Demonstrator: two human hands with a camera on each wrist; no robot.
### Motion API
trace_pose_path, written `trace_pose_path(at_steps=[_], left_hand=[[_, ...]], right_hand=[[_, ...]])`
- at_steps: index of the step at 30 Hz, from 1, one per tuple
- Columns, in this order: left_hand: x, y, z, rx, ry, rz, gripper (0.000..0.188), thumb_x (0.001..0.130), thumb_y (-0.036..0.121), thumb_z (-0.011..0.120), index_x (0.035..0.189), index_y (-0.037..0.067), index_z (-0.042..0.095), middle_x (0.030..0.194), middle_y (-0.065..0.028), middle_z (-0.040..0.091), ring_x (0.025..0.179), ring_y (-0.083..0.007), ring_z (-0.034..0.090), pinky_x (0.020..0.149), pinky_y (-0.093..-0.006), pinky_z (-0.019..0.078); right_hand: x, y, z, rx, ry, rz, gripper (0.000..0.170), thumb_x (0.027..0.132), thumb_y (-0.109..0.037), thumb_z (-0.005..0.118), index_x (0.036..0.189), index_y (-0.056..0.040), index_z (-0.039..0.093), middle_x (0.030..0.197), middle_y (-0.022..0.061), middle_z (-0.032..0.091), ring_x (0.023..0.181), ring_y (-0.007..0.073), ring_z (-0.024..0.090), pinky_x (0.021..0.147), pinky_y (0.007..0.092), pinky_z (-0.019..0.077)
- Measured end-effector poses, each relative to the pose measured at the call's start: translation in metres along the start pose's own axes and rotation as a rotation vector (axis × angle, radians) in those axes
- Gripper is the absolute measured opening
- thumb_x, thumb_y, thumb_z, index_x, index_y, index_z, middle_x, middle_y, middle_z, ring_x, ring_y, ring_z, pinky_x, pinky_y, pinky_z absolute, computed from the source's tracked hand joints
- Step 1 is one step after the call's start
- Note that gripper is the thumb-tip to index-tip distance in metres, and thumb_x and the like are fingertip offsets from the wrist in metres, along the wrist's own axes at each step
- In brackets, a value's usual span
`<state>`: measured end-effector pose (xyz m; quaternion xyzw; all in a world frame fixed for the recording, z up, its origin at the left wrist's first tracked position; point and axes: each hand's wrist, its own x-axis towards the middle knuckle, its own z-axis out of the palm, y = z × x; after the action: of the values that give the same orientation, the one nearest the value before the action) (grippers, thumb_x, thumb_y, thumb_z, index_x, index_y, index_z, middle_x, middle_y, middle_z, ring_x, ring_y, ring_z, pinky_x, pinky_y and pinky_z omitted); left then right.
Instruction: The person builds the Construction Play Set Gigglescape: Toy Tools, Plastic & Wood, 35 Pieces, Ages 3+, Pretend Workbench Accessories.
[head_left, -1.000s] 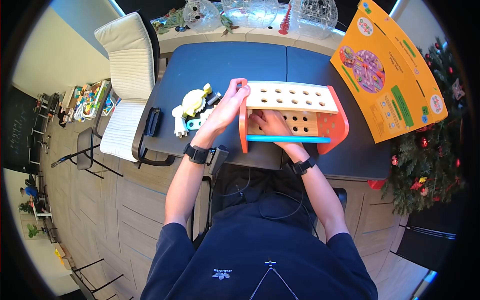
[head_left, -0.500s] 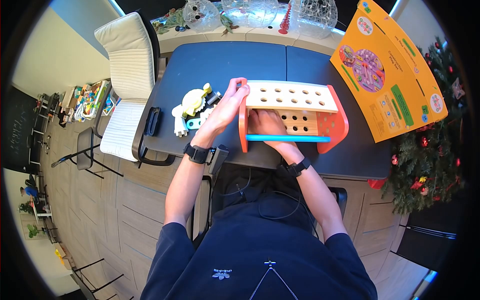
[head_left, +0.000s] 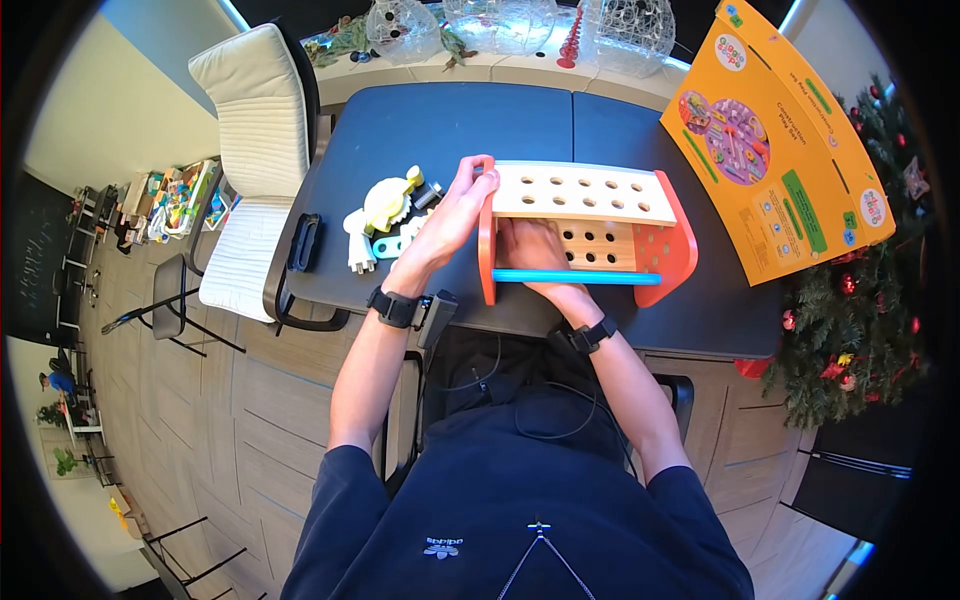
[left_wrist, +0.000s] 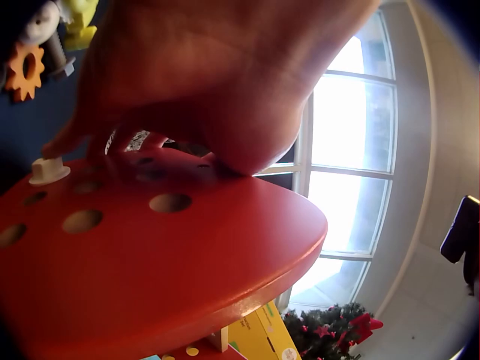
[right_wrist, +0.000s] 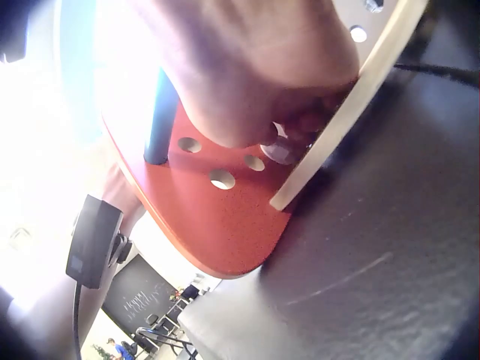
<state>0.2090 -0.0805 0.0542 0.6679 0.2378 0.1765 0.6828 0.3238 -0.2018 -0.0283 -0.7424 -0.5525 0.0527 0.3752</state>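
A toy workbench point(head_left: 590, 192) stands on the table, with a perforated wooden top, red side panels and a blue rod point(head_left: 580, 278) across its front. My left hand point(head_left: 452, 222) lies along the outside of its left panel, fingers reaching to the upper edge. In the left wrist view a fingertip touches a white bolt-like piece point(left_wrist: 49, 172) set against the red panel point(left_wrist: 195, 247). Under the top, my right hand point(head_left: 538, 245) reaches inside. Its curled fingers pinch a pale round piece point(right_wrist: 280, 148) against that panel's inner face; part of it is hidden by the fingers.
Left of the workbench lie pale yellow and white toy parts point(head_left: 385, 208), a teal strip point(head_left: 386, 248) and a grey bolt point(head_left: 428, 196). A black case point(head_left: 305, 243) sits at the table's left edge. An orange box point(head_left: 790, 150) stands at the right, near a decorated tree point(head_left: 850, 330).
My right hand has shifted slightly left and deeper inside the workbench, its wrist turning a little. The left hand and the workbench stay in place.
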Motion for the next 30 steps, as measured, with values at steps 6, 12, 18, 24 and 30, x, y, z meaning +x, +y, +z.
trace_pose_path(at_steps=[6, 12, 18, 24, 30], left_hand=[[-0.002, 0.002, 0.002, -0.017, 0.016, -0.004, 0.062, 0.107, 0.043, 0.054, 0.154, 0.005, 0.041, 0.144, -0.0165, 0.053, 0.136, -0.0255, 0.05, 0.115, -0.039, 0.0411], [0.0, -0.001, 0.002, 0.054, 0.079, 0.021, 0.07, 0.108, 0.046, 0.054, 0.157, 0.0, 0.038, 0.151, -0.0225, 0.051, 0.143, -0.0302, 0.049, 0.118, -0.0411, 0.0397], [-0.039, 0.032, -0.001, 0.431, 0.155, -0.004, 0.08, 0.11, 0.055, 0.05, 0.161, -0.005, 0.036, 0.16, -0.0317, 0.047, 0.152, -0.0386, 0.045, 0.123, -0.0441, 0.0382], [-0.069, 0.027, 0.008, 0.241, -0.053, -0.058, 0.082, 0.11, 0.052, 0.051, 0.167, -0.003, 0.027, 0.159, -0.0214, 0.052, 0.15, -0.0292, 0.047, 0.124, -0.0394, 0.0349], [-0.074, 0.03, 0.021, 0.342, 0.049, 0.055, 0.072, 0.112, 0.033, 0.047, 0.171, 0.003, 0.02, 0.153, -0.0204, 0.056, 0.138, -0.0266, 0.055, 0.115, -0.0377, 0.0431]], right_hand=[[-0.011, -0.008, -0.008, 0.021, -0.088, 0.088, 0.036, 0.106, -0.025, 0.056, 0.132, -0.0005, 0.06, 0.136, 0.0275, 0.062, 0.127, 0.0469, 0.057, 0.101, 0.058, 0.0442], [-0.082, -0.015, -0.047, -0.107, -0.259, -0.138, 0.047, 0.108, -0.027, 0.059, 0.148, -0.0038, 0.052, 0.153, 0.0221, 0.05, 0.14, 0.0415, 0.05, 0.111, 0.0534, 0.0426], [-0.095, -0.083, -0.206, 0.313, -0.393, 0.112, 0.029, 0.109, -0.018, 0.057, 0.134, -0.0048, 0.066, 0.13, 0.0178, 0.066, 0.12, 0.0333, 0.065, 0.1, 0.0421, 0.0516], [-0.083, -0.039, -0.223, -0.048, 0.311, 0.369, 0.044, 0.114, -0.025, 0.048, 0.15, -0.0005, 0.052, 0.13, 0.0253, 0.068, 0.116, 0.0433, 0.068, 0.1, 0.0461, 0.0519], [-0.093, -0.023, -0.196, 0.07, 0.297, 0.397, 0.053, 0.117, -0.029, 0.038, 0.161, 0.0009, 0.039, 0.144, 0.0327, 0.061, 0.134, 0.0496, 0.059, 0.109, 0.0484, 0.048]])
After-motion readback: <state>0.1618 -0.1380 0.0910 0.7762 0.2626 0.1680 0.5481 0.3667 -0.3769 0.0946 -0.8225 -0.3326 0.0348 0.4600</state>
